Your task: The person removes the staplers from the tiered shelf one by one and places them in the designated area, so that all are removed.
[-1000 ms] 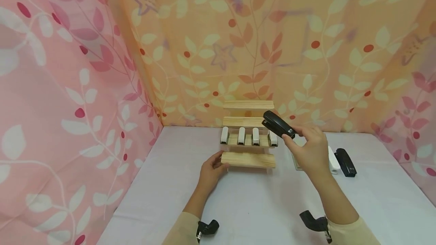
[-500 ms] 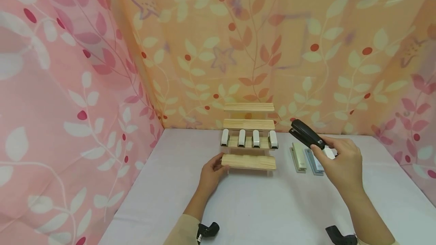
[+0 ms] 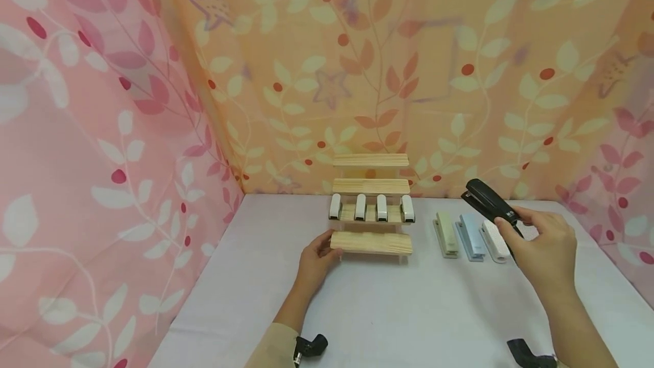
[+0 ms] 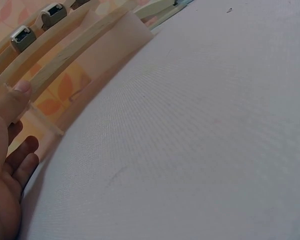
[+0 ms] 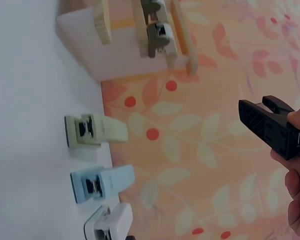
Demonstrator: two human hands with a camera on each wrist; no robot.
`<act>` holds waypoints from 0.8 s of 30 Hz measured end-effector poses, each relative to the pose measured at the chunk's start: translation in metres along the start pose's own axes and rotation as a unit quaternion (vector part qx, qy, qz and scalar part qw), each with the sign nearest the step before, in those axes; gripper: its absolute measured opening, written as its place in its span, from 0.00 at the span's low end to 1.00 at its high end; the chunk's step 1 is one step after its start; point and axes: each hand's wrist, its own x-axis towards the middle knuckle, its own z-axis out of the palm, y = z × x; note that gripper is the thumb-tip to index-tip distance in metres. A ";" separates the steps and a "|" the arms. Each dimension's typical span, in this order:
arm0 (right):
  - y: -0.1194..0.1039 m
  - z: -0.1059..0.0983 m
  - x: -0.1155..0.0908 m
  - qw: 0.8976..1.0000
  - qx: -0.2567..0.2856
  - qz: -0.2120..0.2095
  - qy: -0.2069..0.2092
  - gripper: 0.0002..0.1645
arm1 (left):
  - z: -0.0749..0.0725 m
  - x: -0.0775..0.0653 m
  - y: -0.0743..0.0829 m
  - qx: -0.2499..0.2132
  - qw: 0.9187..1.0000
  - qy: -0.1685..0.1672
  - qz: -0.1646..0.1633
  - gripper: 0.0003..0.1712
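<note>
A black stapler is pinched between the thumb and fingers of my right hand. It is raised over the right part of the table, and in the right wrist view its jaw end points away from the hand. Below and left of it stand a green stapler, a light blue stapler and a white stapler in a row. My left hand grips the left end of the lowest board of a tiered wooden rack, thumb on the board. Several white staplers sit spaced along the rack's second tier.
Two bare upper boards of the rack rise in steps toward the back. A white cloth covers the table. Patterned curtains hang behind, an orange one at the back and a pink one on the left.
My right hand has carried the black stapler rightward, away from the rack. The green, blue and white staplers have come into fuller view. The left hand stays at the rack.
</note>
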 end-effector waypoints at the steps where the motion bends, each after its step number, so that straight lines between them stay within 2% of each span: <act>1: 0.003 -0.002 0.001 1.000 -0.006 0.009 -0.001 0.25 | 0.000 0.000 0.000 -0.001 1.000 0.000 -0.002 0.39; 6: 0.017 -0.009 0.003 0.997 -0.031 0.065 -0.011 0.24 | 0.000 -0.001 -0.001 0.001 1.000 0.005 -0.006 0.38; 11: 0.037 -0.012 0.005 0.994 -0.046 0.101 -0.017 0.26 | 0.001 0.000 0.002 0.007 1.000 0.007 -0.009 0.38; 19: 0.072 -0.018 0.006 0.982 -0.079 0.164 -0.047 0.29 | -0.001 -0.010 0.032 -0.007 1.000 -0.009 -0.008 0.37; 24: 0.087 -0.021 0.004 0.977 -0.090 0.188 -0.055 0.30 | 0.000 -0.012 0.035 -0.014 1.000 -0.004 -0.006 0.37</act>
